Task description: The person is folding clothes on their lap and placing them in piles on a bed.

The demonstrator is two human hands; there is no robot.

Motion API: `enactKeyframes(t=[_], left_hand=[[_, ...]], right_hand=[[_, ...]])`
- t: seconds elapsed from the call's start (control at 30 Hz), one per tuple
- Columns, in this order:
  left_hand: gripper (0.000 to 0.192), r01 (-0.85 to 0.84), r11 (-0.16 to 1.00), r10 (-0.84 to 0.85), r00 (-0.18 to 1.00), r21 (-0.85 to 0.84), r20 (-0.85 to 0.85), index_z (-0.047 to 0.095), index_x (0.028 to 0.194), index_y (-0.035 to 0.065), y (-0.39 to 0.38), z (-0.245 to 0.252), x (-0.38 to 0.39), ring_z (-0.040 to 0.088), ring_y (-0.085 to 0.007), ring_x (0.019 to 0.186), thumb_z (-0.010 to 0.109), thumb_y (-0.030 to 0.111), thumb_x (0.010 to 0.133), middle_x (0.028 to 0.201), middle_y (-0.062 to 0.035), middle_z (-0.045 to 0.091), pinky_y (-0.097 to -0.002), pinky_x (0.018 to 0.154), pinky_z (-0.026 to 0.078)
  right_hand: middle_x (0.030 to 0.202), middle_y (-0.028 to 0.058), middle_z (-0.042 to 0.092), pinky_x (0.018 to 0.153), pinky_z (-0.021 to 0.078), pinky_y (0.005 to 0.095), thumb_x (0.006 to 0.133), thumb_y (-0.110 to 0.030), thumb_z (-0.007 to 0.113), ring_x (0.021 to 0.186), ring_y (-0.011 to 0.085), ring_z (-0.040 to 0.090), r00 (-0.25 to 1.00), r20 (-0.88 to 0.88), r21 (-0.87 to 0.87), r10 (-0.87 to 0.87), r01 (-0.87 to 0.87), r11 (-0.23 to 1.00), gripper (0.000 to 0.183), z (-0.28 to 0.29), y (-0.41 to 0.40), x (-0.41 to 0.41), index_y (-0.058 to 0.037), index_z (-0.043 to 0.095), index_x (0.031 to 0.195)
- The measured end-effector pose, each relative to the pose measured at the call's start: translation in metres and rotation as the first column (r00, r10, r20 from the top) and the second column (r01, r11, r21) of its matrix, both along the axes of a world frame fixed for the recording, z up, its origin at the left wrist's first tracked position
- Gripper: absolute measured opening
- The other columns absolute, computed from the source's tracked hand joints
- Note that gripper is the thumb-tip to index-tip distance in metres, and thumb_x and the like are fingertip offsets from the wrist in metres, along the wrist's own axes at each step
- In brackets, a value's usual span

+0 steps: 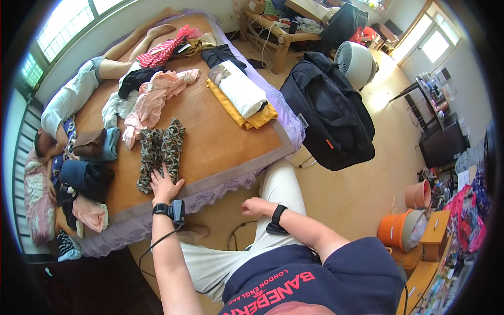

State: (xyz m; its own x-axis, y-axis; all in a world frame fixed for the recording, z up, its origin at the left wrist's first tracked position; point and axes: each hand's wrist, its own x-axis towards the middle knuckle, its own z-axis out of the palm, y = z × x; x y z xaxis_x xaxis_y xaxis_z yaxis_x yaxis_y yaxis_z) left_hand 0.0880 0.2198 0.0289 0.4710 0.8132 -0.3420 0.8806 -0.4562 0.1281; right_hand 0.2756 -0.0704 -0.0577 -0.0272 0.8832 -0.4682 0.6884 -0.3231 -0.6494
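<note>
My left hand (166, 185) lies flat, fingers spread, on the lower part of a dark leaf-patterned garment (161, 147). That garment is spread near the front edge of the bed's woven mat (220, 157), with its far end in two upright lobes. Over my right thigh hangs my right hand (256, 206), its fingers curled in and nothing visible in it. Just beyond the patterned garment is a crumpled pale pink garment (157, 98). To its left sit rolled clothes: a brown one (89, 142), a light blue one (112, 145) and a dark blue one (80, 175).
A person (75, 94) lies along the bed's far left side. White packaged fabric (242, 90) rests on a folded yellow cloth (228, 106) at the bed's right. A large black bag (327, 110) stands beside the bed, with a white fan (356, 65) behind it.
</note>
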Motion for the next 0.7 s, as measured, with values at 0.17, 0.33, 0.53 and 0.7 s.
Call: enactKeyframes(t=[0.17, 0.33, 0.53, 0.7], left_hand=[[0.112, -0.020, 1.000, 0.020, 0.999, -0.003, -0.035, 0.003, 0.150, 0.0119, -0.007, 0.020, 0.006, 0.014, -0.0456, 0.139, 0.070, 0.056, 0.072, 0.148, -0.0337, 0.014, -0.0545, 0.110, 0.020], [0.117, -0.034, 0.999, 0.030, 0.993, -0.031, -0.115, 0.004, 0.150, 0.0080, -0.009, 0.026, 0.020, 0.019, -0.0467, 0.137, 0.072, 0.057, 0.069, 0.145, -0.0356, 0.018, -0.0527, 0.108, 0.027], [0.112, -0.006, 1.000, 0.005, 0.998, -0.008, -0.063, 0.012, 0.148, 0.0043, -0.010, 0.031, 0.006, 0.033, -0.0493, 0.127, 0.076, 0.049, 0.068, 0.138, -0.0368, 0.030, -0.0508, 0.102, 0.037], [0.107, 0.038, 0.995, -0.037, 0.999, 0.087, -0.013, 0.011, 0.148, 0.0047, -0.026, 0.028, 0.012, 0.034, -0.0515, 0.125, 0.069, 0.056, 0.074, 0.134, -0.0370, 0.034, -0.0531, 0.102, 0.036]], right_hand=[[0.099, 0.0156, 0.068, 0.083, 0.0500, 0.0382, 0.080, -0.027, 0.064, 0.094, 0.0322, 0.064, 0.993, -0.102, -0.060, 0.057, -0.063, 0.996, 0.036, -0.003, -0.019, 0.015, -0.0022, 0.065, 0.106], [0.098, 0.0157, 0.068, 0.082, 0.0505, 0.0373, 0.082, -0.025, 0.063, 0.092, 0.0307, 0.065, 0.986, -0.145, 0.035, -0.088, 0.093, 0.995, 0.035, 0.014, -0.042, 0.033, -0.0024, 0.064, 0.108], [0.095, 0.0145, 0.069, 0.076, 0.0521, 0.0338, 0.084, -0.021, 0.062, 0.087, 0.0247, 0.067, 0.927, -0.234, 0.138, -0.292, 0.329, 0.934, 0.033, 0.010, -0.051, 0.048, -0.0007, 0.063, 0.109], [0.092, 0.0140, 0.069, 0.075, 0.0516, 0.0323, 0.084, -0.021, 0.063, 0.082, 0.0226, 0.065, 0.930, -0.264, 0.120, -0.256, 0.296, 0.948, 0.033, 0.013, -0.051, 0.045, 0.0012, 0.064, 0.108]])
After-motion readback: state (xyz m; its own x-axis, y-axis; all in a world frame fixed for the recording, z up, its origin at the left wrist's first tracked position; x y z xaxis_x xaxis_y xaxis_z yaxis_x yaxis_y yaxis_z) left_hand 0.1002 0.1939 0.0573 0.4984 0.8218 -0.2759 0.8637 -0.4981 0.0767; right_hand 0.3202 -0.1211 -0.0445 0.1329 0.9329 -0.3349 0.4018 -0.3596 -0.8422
